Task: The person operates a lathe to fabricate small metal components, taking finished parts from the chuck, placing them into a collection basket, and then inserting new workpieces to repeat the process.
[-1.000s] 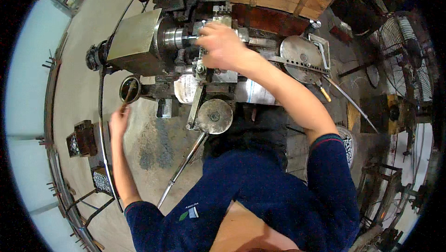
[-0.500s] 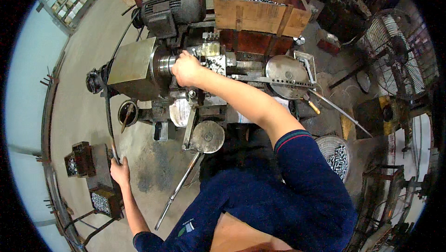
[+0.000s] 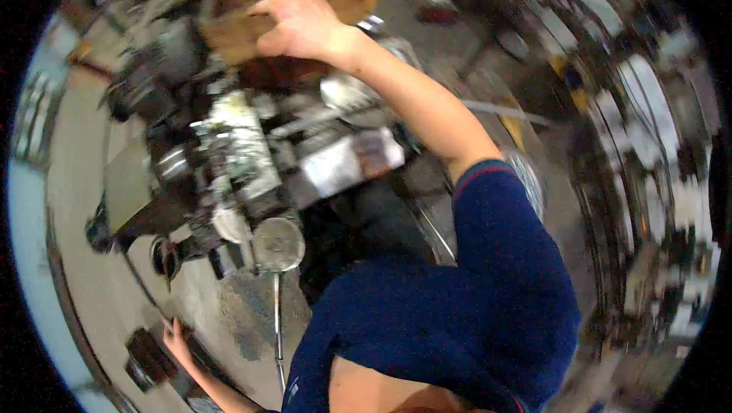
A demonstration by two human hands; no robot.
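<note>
My right hand reaches over the wooden crate behind the machine, fingers spread and no part visible in them. Low on the left, my left hand is closed around the end of a long dark lever. That lever runs up to the lathe's box-shaped headstock. The shiny spindle nose sits at the headstock's right side, beside the bright, chip-strewn tool slide. Blur over much of the picture hides what lies inside the crate and whether the spindle holds anything.
A round disc handle with a metal rod sticks out at the machine's front. A dark pot hangs under the headstock. Dark boxes stand near my left hand. Racks and machinery fill the right side, blurred.
My right hand has left the spindle and moved up over the crate, its fingers now spread. The view has turned to the right and blurred. My left hand still grips the lever.
</note>
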